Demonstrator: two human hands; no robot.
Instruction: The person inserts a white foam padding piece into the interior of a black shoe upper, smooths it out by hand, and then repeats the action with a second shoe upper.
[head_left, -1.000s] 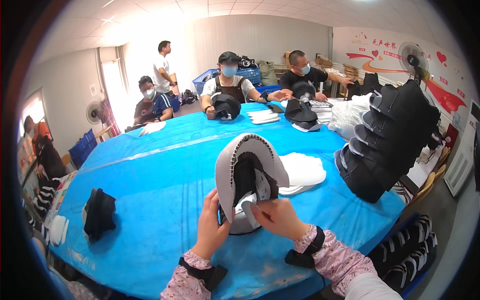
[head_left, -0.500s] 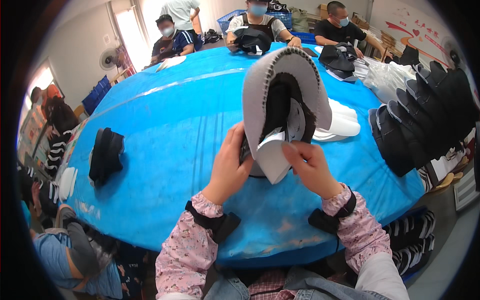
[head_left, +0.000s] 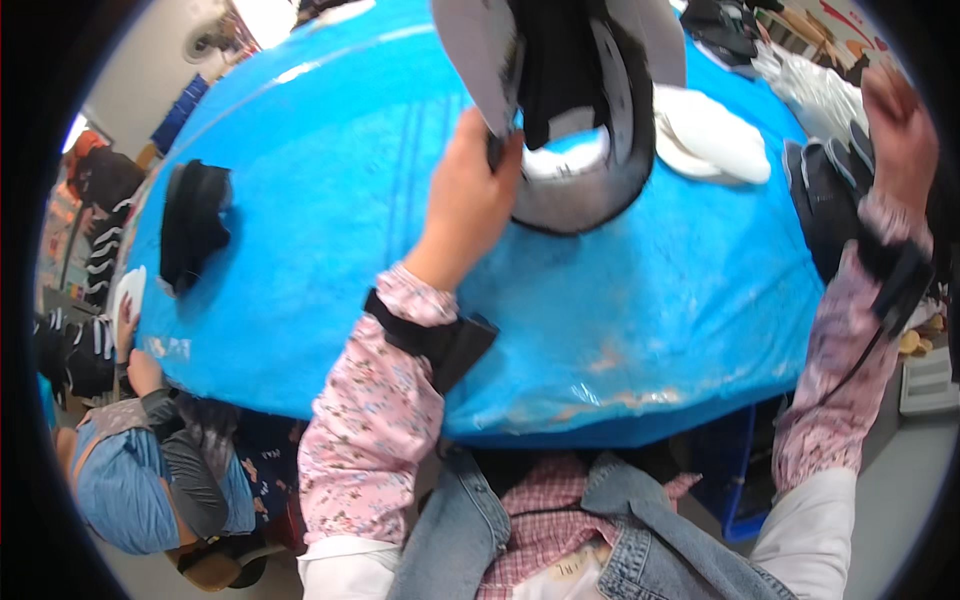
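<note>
In my left hand (head_left: 470,200) is a black and grey shoe upper (head_left: 590,205), gripped by its left side with the thumb and fingers. It is raised over the table, its opening turned toward me, and its top runs out of view. A white piece (head_left: 570,158) shows inside the opening. My right hand (head_left: 900,145) is away from the shoe upper, raised at the far right near a row of black shoe uppers (head_left: 822,190). Its fingers look bent but are smeared by motion, so I cannot tell whether they hold anything.
A blue sheet covers the table (head_left: 340,250). White insole-shaped pieces (head_left: 710,135) lie right of the held upper. Another black shoe upper (head_left: 193,225) stands at the left. A clear plastic bag (head_left: 810,90) lies at the back right. A person in blue (head_left: 150,485) sits at the left edge.
My right hand has let go of the white piece at the upper and swung out to the far right. My left hand still holds the shoe upper, now tipped differently. The view has turned downward.
</note>
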